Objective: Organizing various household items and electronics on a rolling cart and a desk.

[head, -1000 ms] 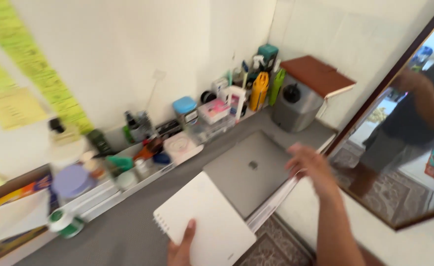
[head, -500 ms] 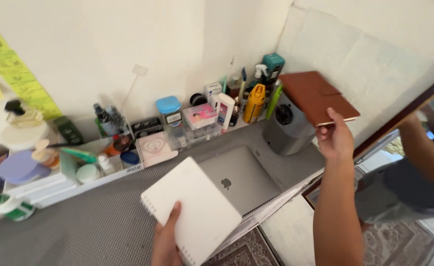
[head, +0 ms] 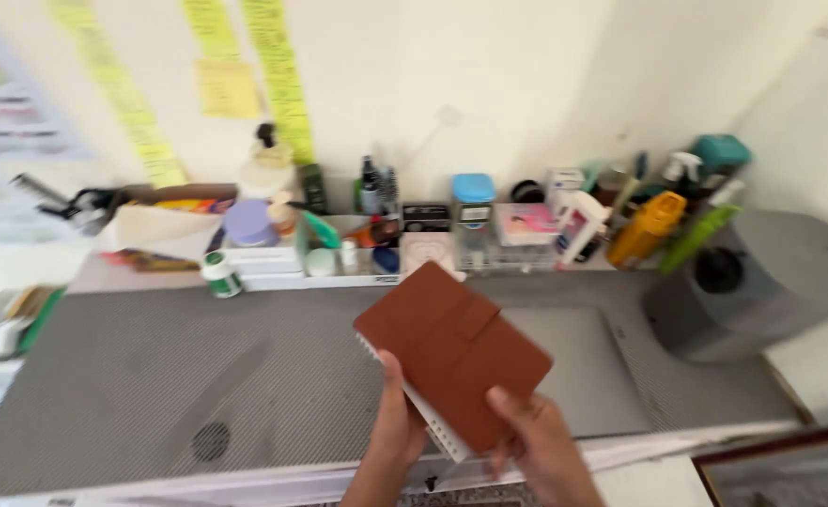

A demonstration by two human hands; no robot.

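Note:
A brown leather-covered notebook (head: 451,352) with a strap flap lies on top of a white spiral notebook (head: 430,420), only the edge of which shows beneath it. My left hand (head: 393,427) grips the stack from the left, thumb on the brown cover. My right hand (head: 536,446) holds the lower right corner, thumb on top. The stack is held above a grey mat (head: 151,376) on the desk, over a closed grey laptop (head: 588,371).
A grey cylindrical appliance (head: 742,291) stands at the right. Along the wall runs a row of bottles, jars, a blue-lidded container (head: 474,202), a yellow bottle (head: 647,228) and white organiser trays (head: 273,263). Yellow paper strips (head: 278,75) hang on the wall.
My right hand brought the brown notebook from the grey appliance onto the white notebook. Both hands now hold the stack, and the view has swung left to face the wall.

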